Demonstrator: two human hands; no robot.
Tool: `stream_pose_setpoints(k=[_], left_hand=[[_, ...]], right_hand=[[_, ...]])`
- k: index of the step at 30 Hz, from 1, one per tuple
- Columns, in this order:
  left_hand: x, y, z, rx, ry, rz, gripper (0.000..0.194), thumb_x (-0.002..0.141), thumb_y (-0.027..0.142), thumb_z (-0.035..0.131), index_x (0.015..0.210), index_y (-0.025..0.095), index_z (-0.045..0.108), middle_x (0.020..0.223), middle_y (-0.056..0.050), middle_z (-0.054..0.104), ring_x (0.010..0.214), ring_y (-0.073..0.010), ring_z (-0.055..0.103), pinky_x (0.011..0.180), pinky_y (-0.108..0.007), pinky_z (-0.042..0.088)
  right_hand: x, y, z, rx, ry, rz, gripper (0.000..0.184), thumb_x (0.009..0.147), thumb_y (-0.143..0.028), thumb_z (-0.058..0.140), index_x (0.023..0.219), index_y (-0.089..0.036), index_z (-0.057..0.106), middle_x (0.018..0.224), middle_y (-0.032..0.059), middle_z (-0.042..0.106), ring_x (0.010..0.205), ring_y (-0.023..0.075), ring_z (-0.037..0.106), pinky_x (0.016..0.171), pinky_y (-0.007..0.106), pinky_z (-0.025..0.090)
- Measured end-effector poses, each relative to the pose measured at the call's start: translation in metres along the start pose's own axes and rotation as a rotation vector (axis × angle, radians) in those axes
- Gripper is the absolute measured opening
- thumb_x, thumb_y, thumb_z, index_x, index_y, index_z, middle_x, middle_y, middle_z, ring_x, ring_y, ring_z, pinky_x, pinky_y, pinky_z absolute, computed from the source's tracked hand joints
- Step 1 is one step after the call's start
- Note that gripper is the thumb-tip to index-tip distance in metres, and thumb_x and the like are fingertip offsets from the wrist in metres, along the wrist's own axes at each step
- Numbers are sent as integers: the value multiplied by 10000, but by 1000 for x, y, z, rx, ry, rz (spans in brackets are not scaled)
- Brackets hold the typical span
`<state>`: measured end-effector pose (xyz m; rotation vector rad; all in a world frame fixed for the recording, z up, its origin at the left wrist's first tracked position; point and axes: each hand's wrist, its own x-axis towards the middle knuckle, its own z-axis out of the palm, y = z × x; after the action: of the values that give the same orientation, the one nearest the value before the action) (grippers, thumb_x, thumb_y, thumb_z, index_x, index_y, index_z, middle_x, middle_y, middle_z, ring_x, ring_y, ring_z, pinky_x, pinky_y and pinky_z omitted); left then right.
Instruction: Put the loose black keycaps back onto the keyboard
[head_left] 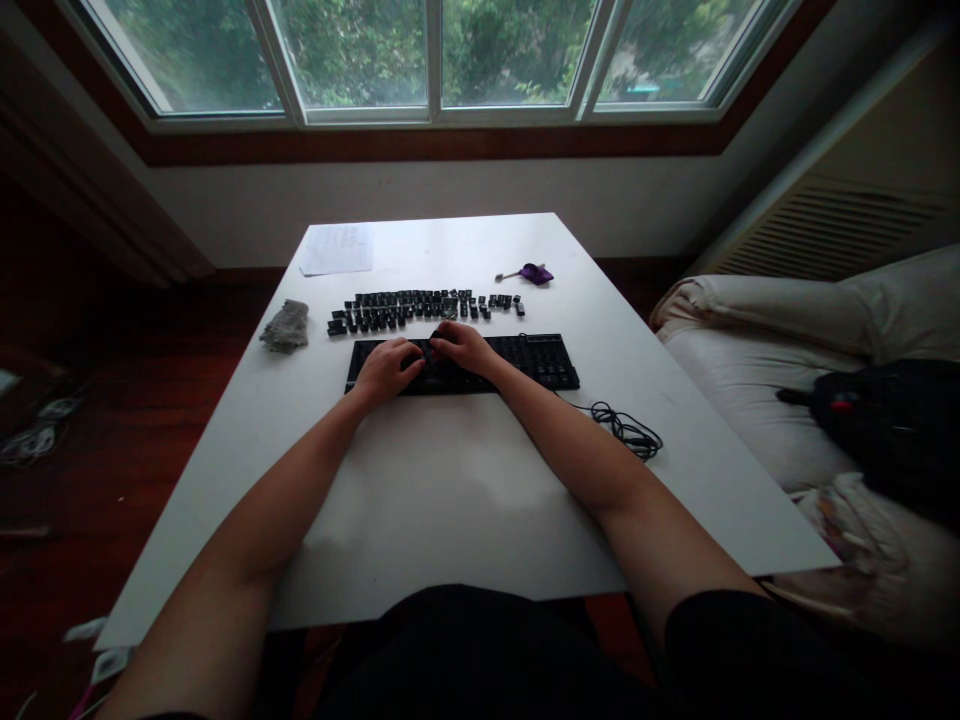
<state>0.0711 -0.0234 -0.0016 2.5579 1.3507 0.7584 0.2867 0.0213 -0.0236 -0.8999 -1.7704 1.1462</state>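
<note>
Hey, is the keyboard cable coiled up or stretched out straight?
Coiled: the black cable lies in gathered loops on the white table, beside the keyboard.

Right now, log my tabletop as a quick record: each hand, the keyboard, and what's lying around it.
left hand: on the left half of the black keyboard
right hand: over the keyboard's middle, fingertips near its far edge; grip unclear
beyond keyboard: rows of loose black keycaps
front right: coiled black cable
left: crumpled grey cloth
far left: paper sheet
far right: toothbrush, purple item
</note>
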Motion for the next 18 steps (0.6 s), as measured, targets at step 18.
stream_pose_setpoints(k=[18], left_hand=[[0,2,-1,-15,-10,-9,194,914,356,561,990,229,687,971,-64,650,949,-239,595,861,-387,465]], right_hand=[[0,0,1,-8,16,14,232,811,-408,658,852,-198,566,724,-10,692,680,168,673,679,292,537]])
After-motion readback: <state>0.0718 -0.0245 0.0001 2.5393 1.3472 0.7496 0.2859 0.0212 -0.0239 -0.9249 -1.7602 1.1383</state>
